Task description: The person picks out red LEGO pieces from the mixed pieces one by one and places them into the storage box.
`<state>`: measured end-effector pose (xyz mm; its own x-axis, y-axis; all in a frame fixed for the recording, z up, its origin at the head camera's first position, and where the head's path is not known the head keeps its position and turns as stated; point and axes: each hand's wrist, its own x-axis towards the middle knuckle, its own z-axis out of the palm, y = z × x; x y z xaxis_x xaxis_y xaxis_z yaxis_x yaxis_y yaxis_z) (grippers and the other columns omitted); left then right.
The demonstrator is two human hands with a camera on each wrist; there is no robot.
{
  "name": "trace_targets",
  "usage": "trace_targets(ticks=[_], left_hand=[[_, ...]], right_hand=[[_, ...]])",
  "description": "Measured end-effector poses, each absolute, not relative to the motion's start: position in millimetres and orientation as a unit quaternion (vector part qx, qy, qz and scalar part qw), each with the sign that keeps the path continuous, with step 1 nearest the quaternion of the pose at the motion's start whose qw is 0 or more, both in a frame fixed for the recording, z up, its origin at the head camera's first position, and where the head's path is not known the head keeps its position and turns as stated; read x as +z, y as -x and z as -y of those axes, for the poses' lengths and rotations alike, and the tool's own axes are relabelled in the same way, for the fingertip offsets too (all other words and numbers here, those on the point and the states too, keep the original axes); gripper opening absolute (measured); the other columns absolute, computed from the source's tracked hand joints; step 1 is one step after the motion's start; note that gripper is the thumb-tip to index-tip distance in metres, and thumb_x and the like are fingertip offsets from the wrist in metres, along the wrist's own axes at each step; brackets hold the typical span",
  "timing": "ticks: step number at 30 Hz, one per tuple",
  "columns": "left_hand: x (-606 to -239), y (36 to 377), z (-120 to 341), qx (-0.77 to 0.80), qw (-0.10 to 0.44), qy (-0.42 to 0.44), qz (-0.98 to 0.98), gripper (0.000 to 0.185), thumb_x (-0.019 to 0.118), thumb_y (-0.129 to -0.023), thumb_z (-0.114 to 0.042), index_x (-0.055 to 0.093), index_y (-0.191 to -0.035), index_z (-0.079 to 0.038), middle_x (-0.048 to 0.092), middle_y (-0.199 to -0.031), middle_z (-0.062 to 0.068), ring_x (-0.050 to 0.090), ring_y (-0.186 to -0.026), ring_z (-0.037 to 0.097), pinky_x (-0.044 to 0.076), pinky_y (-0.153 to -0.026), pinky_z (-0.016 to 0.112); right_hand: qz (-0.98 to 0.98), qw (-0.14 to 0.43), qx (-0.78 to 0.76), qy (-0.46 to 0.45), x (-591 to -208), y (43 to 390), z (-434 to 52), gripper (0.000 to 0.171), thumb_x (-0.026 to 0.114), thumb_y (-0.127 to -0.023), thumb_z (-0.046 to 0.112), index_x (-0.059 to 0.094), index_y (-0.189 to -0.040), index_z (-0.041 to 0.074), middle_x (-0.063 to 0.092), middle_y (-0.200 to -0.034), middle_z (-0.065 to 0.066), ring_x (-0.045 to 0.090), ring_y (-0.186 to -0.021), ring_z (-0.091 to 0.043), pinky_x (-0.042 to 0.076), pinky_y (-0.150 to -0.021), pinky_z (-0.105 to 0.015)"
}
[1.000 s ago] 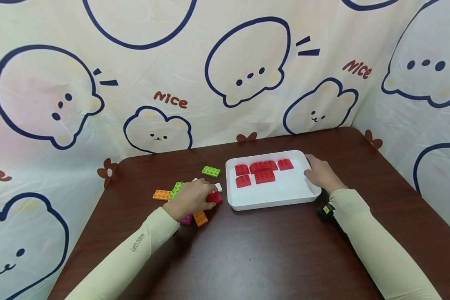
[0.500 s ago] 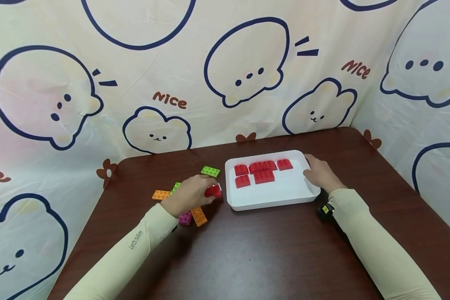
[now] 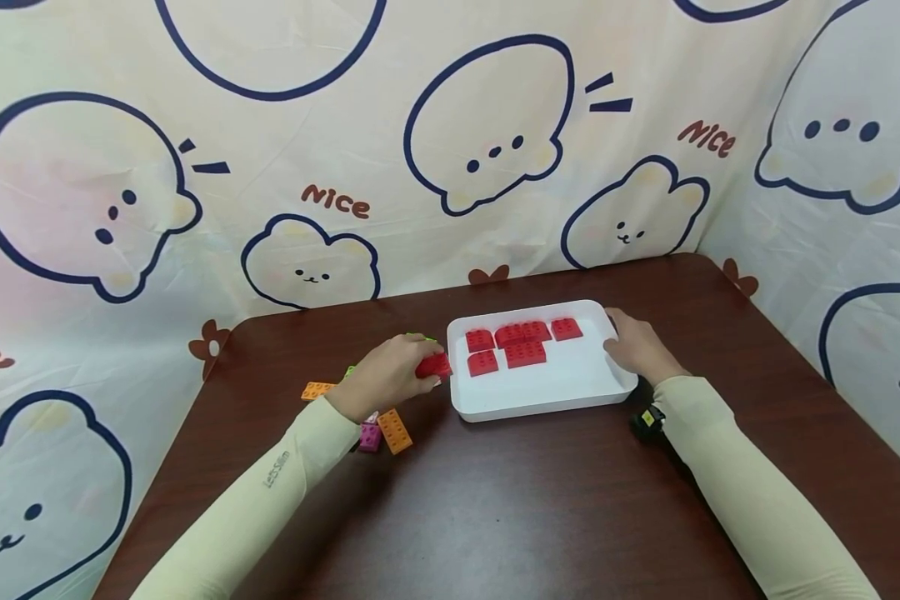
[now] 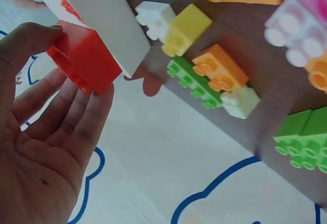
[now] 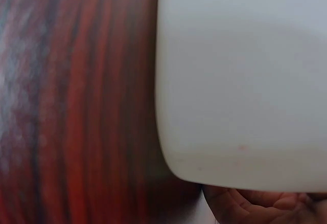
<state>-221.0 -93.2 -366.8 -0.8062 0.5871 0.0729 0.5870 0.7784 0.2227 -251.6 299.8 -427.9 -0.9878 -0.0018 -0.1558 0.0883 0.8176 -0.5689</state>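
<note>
My left hand (image 3: 386,377) pinches a red toy building brick (image 3: 433,365) between thumb and fingertips, just outside the left rim of a white tray (image 3: 577,383). In the left wrist view the red brick (image 4: 89,55) is held in front of the tray's side wall, and the fingers are bent toward the thumb. Several red bricks (image 3: 526,354) lie in the tray's upper and left part. My right hand (image 3: 641,346) grips the tray's right end, its thumb over the rim. Curled fingers (image 5: 260,206) show below the tray's edge in the right wrist view.
Left of the tray lie loose bricks: orange (image 3: 394,431), purple (image 3: 370,437), and in the left wrist view yellow (image 4: 190,25), green (image 4: 306,137) and white (image 4: 155,18). My left hand covers part of them in the head view. A printed curtain (image 3: 420,250) stands behind the dark table (image 3: 525,500).
My left hand has lifted the red brick from among the loose bricks and carried it slightly right and away, up to the tray's left rim. My right hand stays on the tray.
</note>
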Motion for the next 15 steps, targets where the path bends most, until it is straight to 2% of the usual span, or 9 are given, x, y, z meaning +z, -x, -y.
trace_targets(ticks=[7, 15], left_hand=[[-360.8, 224.1, 79.8, 0.143, 0.006, -0.302, -0.943, 0.047, 0.086, -0.083, -0.023, 0.071, -0.126, -0.015, 0.071, -0.105, 0.001, 0.061, -0.089, 0.016, 0.058, -0.065, 0.022], [-355.8, 228.6, 61.5, 0.139, -0.005, -0.321, -0.937, 0.048, 0.086, -0.083, -0.025, 0.071, -0.126, -0.012, 0.072, -0.107, 0.001, 0.063, -0.093, 0.015, 0.058, -0.075, 0.025]], right_hand=[[-0.95, 0.071, -0.302, -0.023, -426.9, 251.7, -299.8, 0.064, 0.051, -0.101, 0.008, 0.021, -0.156, -0.006, 0.03, -0.155, -0.033, 0.035, -0.139, -0.049, 0.031, -0.111, -0.065], [-0.95, 0.075, -0.301, -0.023, -429.3, 252.4, -299.3, 0.064, 0.051, -0.101, 0.009, 0.022, -0.156, -0.006, 0.031, -0.155, -0.033, 0.036, -0.138, -0.049, 0.031, -0.111, -0.064]])
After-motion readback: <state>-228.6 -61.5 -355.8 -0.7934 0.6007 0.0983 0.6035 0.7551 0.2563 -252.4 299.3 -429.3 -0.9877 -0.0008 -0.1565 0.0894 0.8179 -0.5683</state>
